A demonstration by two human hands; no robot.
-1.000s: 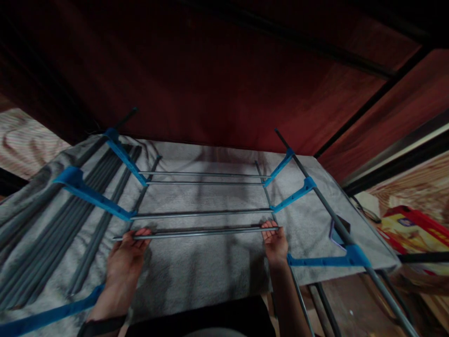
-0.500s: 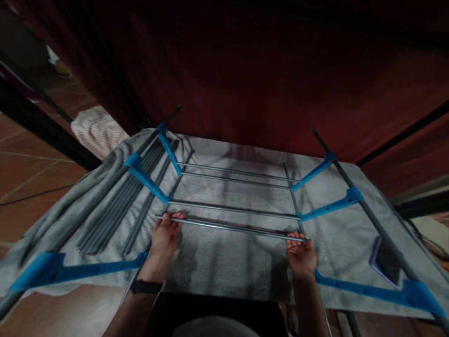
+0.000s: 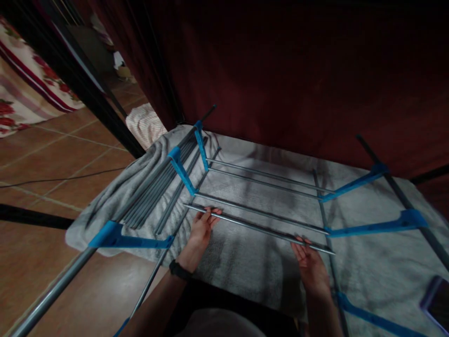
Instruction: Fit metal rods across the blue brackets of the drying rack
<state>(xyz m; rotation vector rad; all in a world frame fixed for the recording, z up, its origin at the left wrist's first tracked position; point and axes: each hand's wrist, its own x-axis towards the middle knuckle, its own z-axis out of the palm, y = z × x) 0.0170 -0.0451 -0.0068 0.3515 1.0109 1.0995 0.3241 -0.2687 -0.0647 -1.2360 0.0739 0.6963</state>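
A thin metal rod (image 3: 256, 228) spans between my two hands over the grey blanket. My left hand (image 3: 201, 230) grips it a little in from its left end, with thumb and fingers around it. Close to its right end, my right hand (image 3: 311, 263) holds the same rod, fingers stretched beneath it. Just beyond lies a frame of grey tubes joined by blue plastic brackets, among them a left bracket (image 3: 182, 171) and a right bracket (image 3: 377, 228). Several crossbars, such as the nearest crossbar (image 3: 259, 212), run between the two sides, parallel to the held rod.
Several loose grey tubes (image 3: 154, 192) lie along the left on the blanket (image 3: 238, 262). A phone-like device (image 3: 438, 302) rests at the lower right. Dark red curtain (image 3: 280, 84) hangs behind. A black post (image 3: 105, 112) and tiled floor (image 3: 63, 154) are at left.
My view has swung left, so the scene sits further right. Both hands still hold the rod; the left has slid inward from its end, and the right is also further in.
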